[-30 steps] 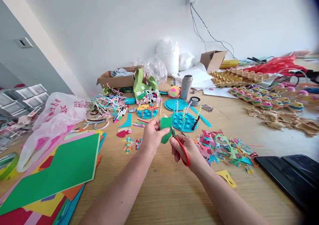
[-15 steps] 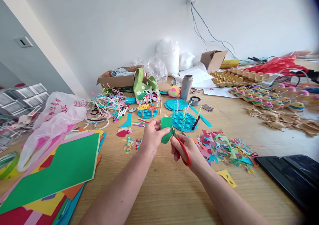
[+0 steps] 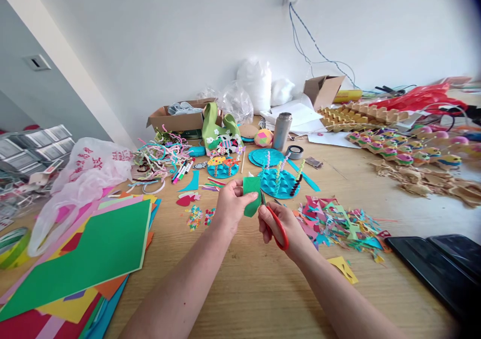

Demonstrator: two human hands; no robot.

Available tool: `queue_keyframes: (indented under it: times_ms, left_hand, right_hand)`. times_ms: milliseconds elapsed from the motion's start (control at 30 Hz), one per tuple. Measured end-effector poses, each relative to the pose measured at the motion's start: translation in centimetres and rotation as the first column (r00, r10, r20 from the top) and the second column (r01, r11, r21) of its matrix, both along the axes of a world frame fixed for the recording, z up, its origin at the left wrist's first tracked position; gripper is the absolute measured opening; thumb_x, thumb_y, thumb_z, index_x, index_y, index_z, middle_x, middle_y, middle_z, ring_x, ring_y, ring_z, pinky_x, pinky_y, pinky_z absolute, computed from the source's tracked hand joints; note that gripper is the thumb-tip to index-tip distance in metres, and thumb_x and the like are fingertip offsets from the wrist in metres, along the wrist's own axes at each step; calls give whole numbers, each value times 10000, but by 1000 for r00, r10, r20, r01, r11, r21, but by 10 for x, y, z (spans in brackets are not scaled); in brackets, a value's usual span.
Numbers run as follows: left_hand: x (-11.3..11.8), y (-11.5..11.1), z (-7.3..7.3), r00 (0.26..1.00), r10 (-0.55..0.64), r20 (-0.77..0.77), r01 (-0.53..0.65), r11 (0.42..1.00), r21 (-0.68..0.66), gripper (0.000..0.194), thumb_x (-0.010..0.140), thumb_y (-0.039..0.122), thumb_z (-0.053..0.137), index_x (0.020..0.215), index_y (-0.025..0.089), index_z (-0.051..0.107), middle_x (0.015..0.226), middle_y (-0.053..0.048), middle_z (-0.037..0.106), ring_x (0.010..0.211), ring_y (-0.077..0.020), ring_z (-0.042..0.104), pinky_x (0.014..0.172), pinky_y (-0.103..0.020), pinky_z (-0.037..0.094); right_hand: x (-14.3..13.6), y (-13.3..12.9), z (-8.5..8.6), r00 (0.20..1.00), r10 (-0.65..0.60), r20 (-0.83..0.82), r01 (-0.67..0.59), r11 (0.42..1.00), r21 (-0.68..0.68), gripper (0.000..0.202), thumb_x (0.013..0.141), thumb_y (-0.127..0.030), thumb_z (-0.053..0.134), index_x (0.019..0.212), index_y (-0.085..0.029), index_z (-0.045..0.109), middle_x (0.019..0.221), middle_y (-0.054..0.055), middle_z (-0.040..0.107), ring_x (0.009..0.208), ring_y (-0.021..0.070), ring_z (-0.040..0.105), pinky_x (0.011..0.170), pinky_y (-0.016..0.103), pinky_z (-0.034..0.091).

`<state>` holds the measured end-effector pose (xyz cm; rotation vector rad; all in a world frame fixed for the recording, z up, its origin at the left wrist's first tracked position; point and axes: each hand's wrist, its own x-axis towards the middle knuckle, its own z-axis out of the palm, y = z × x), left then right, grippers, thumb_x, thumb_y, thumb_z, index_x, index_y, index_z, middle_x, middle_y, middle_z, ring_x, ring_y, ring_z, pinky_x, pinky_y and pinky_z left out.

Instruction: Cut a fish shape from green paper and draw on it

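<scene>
Between thumb and fingers, my left hand (image 3: 233,204) pinches a small piece of green paper (image 3: 251,186) above the middle of the table. My right hand (image 3: 283,221) is closed around the red handles of a pair of scissors (image 3: 280,229). The dark blades meet the right edge of the green paper; whether they are parted I cannot tell. Just behind my hands stands a blue egg-carton base (image 3: 278,184) with upright twisted pipe cleaners. A smaller blue base (image 3: 222,170) with fish cut-outs is to its left.
Coloured paper sheets (image 3: 108,244) are stacked at the left. Paper scraps (image 3: 341,224) lie right of my hands, with black phones (image 3: 428,269) beyond. A metal bottle (image 3: 282,131), a tape roll (image 3: 294,152) and pipe cleaners (image 3: 165,156) sit farther back. Painted egg cartons (image 3: 406,148) fill the far right.
The view has shifted very slightly. Both hands, the green paper and the scissors keep nearly the same position.
</scene>
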<state>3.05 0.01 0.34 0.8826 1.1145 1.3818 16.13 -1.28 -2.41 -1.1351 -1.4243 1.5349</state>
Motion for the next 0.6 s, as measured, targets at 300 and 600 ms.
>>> queue_keyframes:
  times_ms: [300, 600]
  left_hand:
    - [0, 1, 0, 1000, 5, -12, -5, 1000, 10, 406, 554, 194, 772, 928, 126, 629, 714, -54, 701, 561, -153, 630, 532, -248, 483]
    - [-1, 1, 3, 1000, 14, -17, -14, 1000, -1, 419, 535, 180, 778, 924, 122, 633, 707, -51, 703, 555, -151, 627, 520, -242, 479]
  right_hand:
    - [1, 2, -3, 1000, -4, 5, 4, 1000, -18, 437, 688, -572, 661, 628, -205, 432, 456, -50, 538, 326, 94, 499, 329, 196, 277]
    - [1, 1, -2, 1000, -13, 16, 13, 1000, -12, 435, 687, -556, 671, 622, -205, 421, 448, -53, 535, 310, 88, 485, 317, 189, 265]
